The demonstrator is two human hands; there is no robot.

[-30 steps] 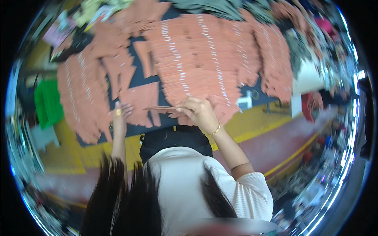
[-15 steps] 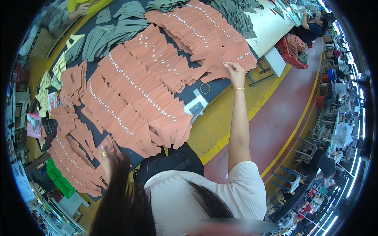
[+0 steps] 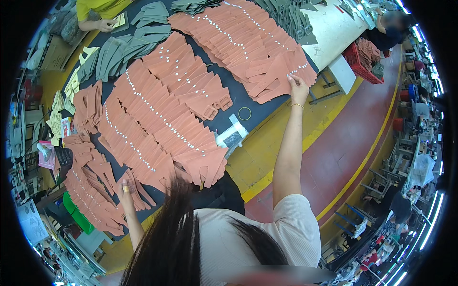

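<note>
My right hand reaches to the far right end of the table, its fingers pinched at the edge of a flat salmon cut piece. That piece lies over the end of a fanned row of similar pieces with small white marks. At the near left, my left hand is closed on a small bundle of salmon cut pieces; its thumb wears a yellow band, and its other fingers are mostly hidden. Between my hands, more overlapping salmon rows cover the dark table.
Dark green cut pieces lie at the far left. A clear-taped packet and a yellow ring are by the near edge. A co-worker's hand holds a pale yellow piece. A red crate stands beyond the right end.
My right hand has moved farther right with the salmon piece, which now lies on the far right row. Buckle-shaped ends in the middle row are more exposed. My left hand is clearer of my hair.
</note>
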